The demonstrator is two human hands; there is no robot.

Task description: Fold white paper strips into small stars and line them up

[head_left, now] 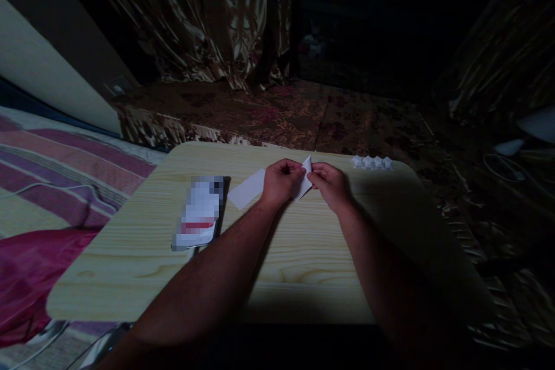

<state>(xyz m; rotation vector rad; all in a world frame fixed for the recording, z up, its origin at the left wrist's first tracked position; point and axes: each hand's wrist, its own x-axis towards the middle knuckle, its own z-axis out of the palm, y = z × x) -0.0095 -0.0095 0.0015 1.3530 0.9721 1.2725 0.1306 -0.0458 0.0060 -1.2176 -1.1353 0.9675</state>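
Note:
Both hands meet over the far middle of a light wooden table (pixel 277 266). My left hand (pixel 281 182) and my right hand (pixel 332 184) pinch a small folded piece of white paper (pixel 306 180) between their fingertips, with one corner pointing up. A flat white paper strip (pixel 246 188) lies on the table just left of my left hand. A row of several small white folded paper pieces (pixel 373 162) sits at the far right edge of the table.
A blurred white and red packet or card (pixel 198 213) lies on the table's left part. A striped pink blanket (pixel 52 185) and white cables (pixel 43 188) are to the left. Dark patterned curtains (pixel 195 17) and carpet (pixel 303 113) lie beyond.

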